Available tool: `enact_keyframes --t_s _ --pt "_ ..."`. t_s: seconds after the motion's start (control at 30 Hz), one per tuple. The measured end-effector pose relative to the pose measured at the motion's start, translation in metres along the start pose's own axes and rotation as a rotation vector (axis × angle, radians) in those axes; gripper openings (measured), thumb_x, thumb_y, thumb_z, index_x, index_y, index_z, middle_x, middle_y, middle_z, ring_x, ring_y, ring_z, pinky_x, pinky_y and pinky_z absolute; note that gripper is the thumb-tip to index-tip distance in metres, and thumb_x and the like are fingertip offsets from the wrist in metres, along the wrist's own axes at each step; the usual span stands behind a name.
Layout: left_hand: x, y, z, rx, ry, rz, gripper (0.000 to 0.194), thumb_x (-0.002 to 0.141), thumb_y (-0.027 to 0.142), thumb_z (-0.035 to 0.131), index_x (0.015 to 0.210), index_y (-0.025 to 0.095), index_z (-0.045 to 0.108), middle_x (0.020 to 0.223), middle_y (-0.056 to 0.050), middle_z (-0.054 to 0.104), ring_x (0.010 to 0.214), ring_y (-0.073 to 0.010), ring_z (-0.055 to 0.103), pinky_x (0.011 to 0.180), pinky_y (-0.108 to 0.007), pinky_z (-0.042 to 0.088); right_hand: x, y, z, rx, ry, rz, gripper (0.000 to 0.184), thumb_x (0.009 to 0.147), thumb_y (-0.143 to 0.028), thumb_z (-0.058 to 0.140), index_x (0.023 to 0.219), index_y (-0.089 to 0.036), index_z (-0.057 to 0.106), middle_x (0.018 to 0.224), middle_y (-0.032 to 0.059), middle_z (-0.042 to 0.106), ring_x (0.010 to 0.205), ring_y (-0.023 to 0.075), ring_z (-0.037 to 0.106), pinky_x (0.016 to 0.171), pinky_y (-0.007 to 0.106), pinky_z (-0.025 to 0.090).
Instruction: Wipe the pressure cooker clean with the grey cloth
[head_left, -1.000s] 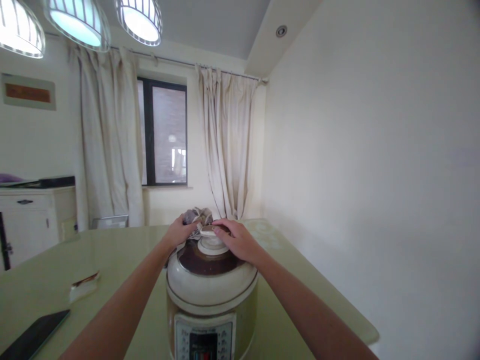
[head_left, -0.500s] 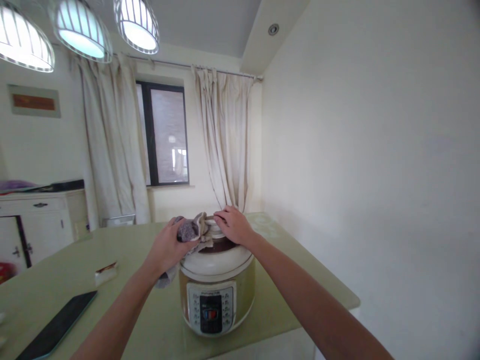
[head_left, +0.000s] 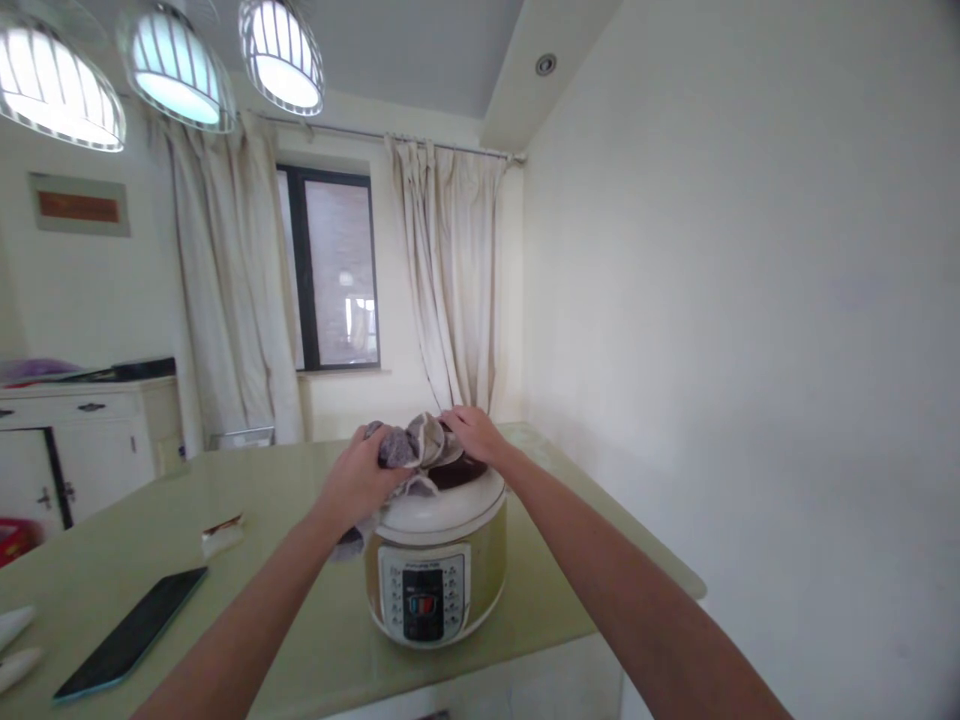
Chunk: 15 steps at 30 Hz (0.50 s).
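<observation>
So the main thing here is a round cooker with a greenish-gold body (head_left: 491,545), standing upright on a pale green glossy table (head_left: 322,640), fairly near the edge. It's got a white domed lid (head_left: 435,515) with a dark brown top (head_left: 454,472), and the lid looks closed. The button panel (head_left: 424,600) faces the camera.

Left hand (head_left: 358,480) is partly closed on a bunched grey-and-beige cloth (head_left: 401,447), thumb on the near side, fingers mostly behind it. The cloth sits over the left part of the lid top, and a bit of it hangs down the cooker's left side. Right hand (head_left: 476,437) is at the far right of the lid top, fingers partly bent and right up by the cloth. Can't tell if it's gripping the cloth, the lid or just resting there, since the fingertips are hidden.

My read: the step in hand is cloth work around the lid top. Any move from here calls for a firm hold on that loose bundle and light pressure, so the cooker doesn't slide.

Off to the left there's a flat black tablet-like slab (head_left: 131,635) and a small white packet (head_left: 223,537), both well apart from the cooker.
</observation>
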<state>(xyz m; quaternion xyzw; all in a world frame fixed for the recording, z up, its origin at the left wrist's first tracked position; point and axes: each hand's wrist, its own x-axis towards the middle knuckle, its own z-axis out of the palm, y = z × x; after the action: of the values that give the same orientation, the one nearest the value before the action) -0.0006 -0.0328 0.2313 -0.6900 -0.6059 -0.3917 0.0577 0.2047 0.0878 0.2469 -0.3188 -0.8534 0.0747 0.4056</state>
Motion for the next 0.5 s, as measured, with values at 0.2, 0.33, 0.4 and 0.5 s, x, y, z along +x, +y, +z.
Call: enact_keyframes --t_s 0.2,0.33,0.4,0.5 --pt "0.053 -0.039 0.010 -0.236 -0.089 -0.065 0.037 0.067 0.045 0.074 0.094 0.020 0.074 0.091 -0.004 0.072 0.090 -0.0279 0.067 0.086 -0.039 0.054 -0.009 0.007 0.004 0.229 0.017 0.005 0.040 0.109 -0.028 0.044 0.105 -0.022 0.083 0.108 0.0065 0.080 0.104 0.0201 0.070 0.098 0.032 0.048" --pt "0.073 -0.058 0.015 -0.509 -0.238 -0.107 0.039 0.061 0.044 0.078 0.091 0.019 0.075 0.085 -0.004 0.076 0.084 -0.0288 0.070 0.082 -0.040 0.056 -0.013 0.010 0.007 0.292 0.037 -0.048 0.038 0.110 -0.027 0.044 0.110 -0.023 0.083 0.109 0.0057 0.079 0.106 0.0191 0.070 0.099 0.032 0.048" --pt "0.080 -0.062 0.020 -0.557 -0.210 -0.152 0.039 0.060 0.047 0.078 0.087 0.019 0.075 0.082 -0.005 0.076 0.084 -0.0299 0.070 0.083 -0.042 0.057 -0.015 0.011 0.007 0.303 0.036 -0.067 0.039 0.111 -0.029 0.044 0.111 -0.023 0.082 0.108 0.0056 0.078 0.105 0.0187 0.070 0.099 0.031 0.048" --pt "0.089 -0.061 0.028 -0.548 -0.158 -0.221 0.040 0.055 0.050 0.081 0.080 0.019 0.075 0.077 -0.005 0.076 0.082 -0.0315 0.070 0.080 -0.044 0.057 -0.017 0.010 0.006 0.313 0.046 -0.086 0.038 0.111 -0.032 0.044 0.114 -0.022 0.080 0.111 0.0063 0.077 0.108 0.0191 0.070 0.101 0.032 0.049"
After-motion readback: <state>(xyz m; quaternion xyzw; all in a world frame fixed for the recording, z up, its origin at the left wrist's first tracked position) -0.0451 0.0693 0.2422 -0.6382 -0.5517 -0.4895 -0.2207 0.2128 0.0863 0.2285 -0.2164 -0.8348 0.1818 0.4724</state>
